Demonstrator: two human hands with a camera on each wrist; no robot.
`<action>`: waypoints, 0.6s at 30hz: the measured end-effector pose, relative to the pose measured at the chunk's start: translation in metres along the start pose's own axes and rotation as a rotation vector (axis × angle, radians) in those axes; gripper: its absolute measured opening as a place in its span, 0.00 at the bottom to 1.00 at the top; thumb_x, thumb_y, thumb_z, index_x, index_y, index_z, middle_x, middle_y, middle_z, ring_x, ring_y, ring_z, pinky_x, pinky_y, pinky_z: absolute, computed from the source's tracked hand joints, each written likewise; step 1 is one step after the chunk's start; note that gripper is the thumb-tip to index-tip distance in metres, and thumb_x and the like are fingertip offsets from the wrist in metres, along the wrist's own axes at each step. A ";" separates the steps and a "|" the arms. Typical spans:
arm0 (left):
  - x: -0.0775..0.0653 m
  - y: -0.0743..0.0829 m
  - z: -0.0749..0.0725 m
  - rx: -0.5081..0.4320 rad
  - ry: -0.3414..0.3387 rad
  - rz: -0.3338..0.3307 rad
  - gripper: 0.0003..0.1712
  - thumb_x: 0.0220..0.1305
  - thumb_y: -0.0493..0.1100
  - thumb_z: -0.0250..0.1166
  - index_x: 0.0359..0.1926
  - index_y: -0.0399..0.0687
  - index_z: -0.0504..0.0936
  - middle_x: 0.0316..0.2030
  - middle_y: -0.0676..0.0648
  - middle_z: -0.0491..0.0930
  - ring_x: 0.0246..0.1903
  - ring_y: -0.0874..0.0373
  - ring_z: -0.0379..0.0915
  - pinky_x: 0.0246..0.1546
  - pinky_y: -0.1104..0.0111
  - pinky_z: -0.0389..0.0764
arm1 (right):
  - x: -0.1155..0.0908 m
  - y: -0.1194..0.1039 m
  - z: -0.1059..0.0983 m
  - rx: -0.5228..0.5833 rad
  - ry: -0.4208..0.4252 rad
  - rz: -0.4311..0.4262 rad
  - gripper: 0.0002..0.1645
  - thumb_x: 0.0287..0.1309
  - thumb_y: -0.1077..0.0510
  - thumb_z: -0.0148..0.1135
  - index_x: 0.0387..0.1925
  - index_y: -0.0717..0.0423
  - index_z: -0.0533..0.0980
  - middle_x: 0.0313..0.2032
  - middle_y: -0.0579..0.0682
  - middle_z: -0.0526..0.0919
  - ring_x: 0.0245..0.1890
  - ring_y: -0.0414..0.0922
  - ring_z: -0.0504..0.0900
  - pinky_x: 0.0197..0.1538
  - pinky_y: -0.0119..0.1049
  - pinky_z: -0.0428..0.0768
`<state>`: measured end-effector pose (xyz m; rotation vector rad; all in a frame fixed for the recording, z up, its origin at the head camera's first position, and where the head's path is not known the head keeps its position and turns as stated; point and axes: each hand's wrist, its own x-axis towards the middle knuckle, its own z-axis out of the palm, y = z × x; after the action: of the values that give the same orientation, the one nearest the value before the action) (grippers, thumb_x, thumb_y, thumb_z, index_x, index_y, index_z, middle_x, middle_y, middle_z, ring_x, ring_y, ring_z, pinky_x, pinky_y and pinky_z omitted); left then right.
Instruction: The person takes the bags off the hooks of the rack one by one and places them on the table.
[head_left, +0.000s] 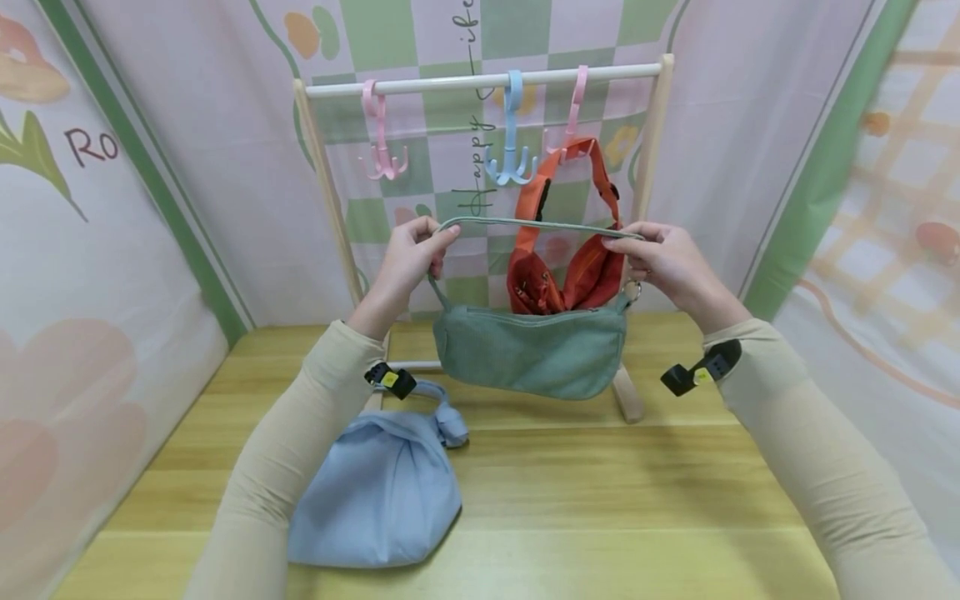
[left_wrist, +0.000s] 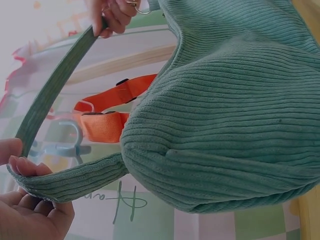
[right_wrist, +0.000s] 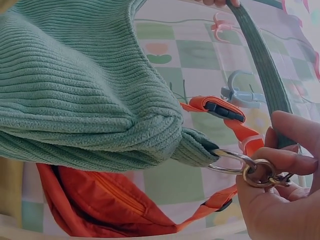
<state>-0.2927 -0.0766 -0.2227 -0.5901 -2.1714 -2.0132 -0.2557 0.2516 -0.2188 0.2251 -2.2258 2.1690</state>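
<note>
A green corduroy shoulder bag (head_left: 531, 352) hangs in the air by its strap (head_left: 540, 223), which is stretched between both hands. My left hand (head_left: 411, 257) pinches the strap's left end between thumb and fingers. At the other end my right hand (head_left: 663, 260) grips the strap near the metal rings (right_wrist: 252, 169). Behind the green bag, a red-orange waist bag (head_left: 570, 279) hangs by its strap from the right pink hook (head_left: 576, 108). A blue hook (head_left: 512, 133) and the left pink hook (head_left: 382, 137) carry nothing. The green bag hides part of the red one.
A light blue handbag (head_left: 378, 492) lies on the wooden table (head_left: 600, 500) at the front left. The rack has a white top bar (head_left: 450, 83) and wooden side posts (head_left: 651, 142). Printed cloth walls (head_left: 112, 250) stand around the table.
</note>
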 end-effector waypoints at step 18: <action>-0.002 -0.004 -0.003 -0.046 0.007 -0.010 0.15 0.64 0.46 0.62 0.24 0.45 0.70 0.13 0.53 0.66 0.14 0.62 0.63 0.19 0.72 0.70 | -0.002 0.003 -0.002 -0.108 0.024 -0.020 0.05 0.58 0.52 0.65 0.31 0.48 0.80 0.20 0.41 0.75 0.20 0.39 0.69 0.26 0.29 0.71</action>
<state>-0.2930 -0.0796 -0.2269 -0.5783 -2.1343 -2.0717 -0.2542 0.2536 -0.2216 0.2161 -2.3078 2.0228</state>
